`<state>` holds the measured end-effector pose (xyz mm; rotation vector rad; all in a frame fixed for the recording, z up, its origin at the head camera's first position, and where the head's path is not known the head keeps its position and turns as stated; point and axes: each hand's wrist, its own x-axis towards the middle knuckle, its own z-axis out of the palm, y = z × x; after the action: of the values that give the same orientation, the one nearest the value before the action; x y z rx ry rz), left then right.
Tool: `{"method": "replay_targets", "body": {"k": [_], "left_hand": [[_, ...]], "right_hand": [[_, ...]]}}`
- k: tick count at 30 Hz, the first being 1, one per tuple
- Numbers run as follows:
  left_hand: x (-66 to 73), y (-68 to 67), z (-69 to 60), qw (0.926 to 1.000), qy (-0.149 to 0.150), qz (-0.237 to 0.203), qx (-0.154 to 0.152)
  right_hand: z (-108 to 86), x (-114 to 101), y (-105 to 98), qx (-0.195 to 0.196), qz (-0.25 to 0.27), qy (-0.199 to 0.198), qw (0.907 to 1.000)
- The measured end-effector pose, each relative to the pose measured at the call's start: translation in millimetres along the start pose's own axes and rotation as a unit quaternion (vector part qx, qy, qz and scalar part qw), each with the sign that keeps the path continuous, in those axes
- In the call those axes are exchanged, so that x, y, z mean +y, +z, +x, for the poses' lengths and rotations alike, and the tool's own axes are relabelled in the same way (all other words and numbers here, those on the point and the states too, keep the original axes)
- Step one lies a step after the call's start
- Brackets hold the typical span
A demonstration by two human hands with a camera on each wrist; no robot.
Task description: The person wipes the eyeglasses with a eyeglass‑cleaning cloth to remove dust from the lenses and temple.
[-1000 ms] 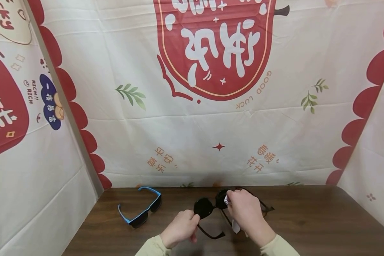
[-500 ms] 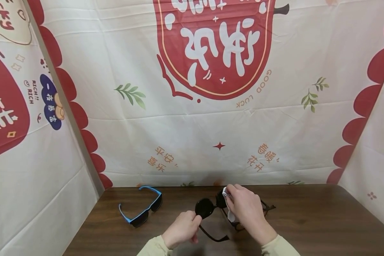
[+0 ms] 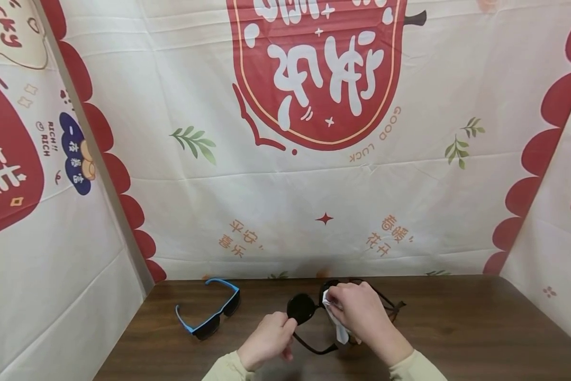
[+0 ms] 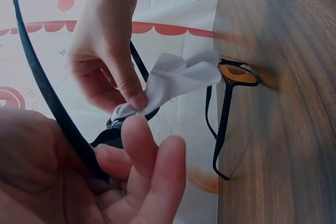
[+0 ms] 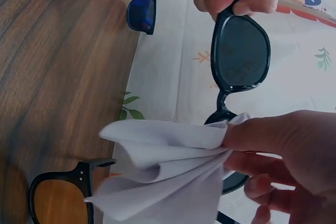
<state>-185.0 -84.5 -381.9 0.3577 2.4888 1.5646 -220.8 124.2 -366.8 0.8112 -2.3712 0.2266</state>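
Above the table (image 3: 456, 328), your left grip (image 3: 268, 338) is closed on the black sunglasses (image 3: 301, 308) — thumb and fingers pinch the frame at the outer corner of one lens, by the temple hinge. Your right grip (image 3: 363, 312) pinches the white cloth (image 3: 336, 324) at the other lens, which it partly covers. Amber-lensed glasses (image 4: 239, 74) rest near your right grip — blue-framed sunglasses (image 3: 208, 328) lie farther left, untouched.

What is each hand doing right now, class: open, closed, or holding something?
Left hand: holding the dark-lensed black sunglasses by one end.
Right hand: holding a pale cloth.
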Motion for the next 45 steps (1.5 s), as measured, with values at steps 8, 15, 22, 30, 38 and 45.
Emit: {"method": "replay_targets", "body": {"k": [8, 15, 22, 30, 38, 45], "left_hand": [[-1.0, -2.1, 1.3, 0.9993, -0.02, 0.007, -0.032], [-1.1, 0.1, 0.9, 0.9986, -0.02, 0.024, -0.043], [0.1, 1.7, 1.4, 0.9985, -0.014, 0.03, -0.043], [0.4, 2.0, 3.5, 0.9988, 0.002, 0.034, -0.036], [1.0, 0.5, 3.3, 0.9981, 0.004, 0.049, -0.037], [1.2, -0.5, 3.8, 0.9964, 0.007, 0.07, -0.047]], "right_hand": [[-3.4, 2, -4, -0.051, -0.011, 0.064, 0.9966], [-6.5, 4, -3, -0.03, 0.011, 0.13, 0.991], [-3.8, 5, -1, 0.02, 0.006, 0.121, 0.9924], [-3.1, 3, -1, 0.017, -0.003, 0.078, 0.9968], [-6.1, 6, -6, -0.052, -0.024, 0.045, 0.9973], [-10.0, 11, -7, -0.076, -0.026, 0.074, 0.994]]}}
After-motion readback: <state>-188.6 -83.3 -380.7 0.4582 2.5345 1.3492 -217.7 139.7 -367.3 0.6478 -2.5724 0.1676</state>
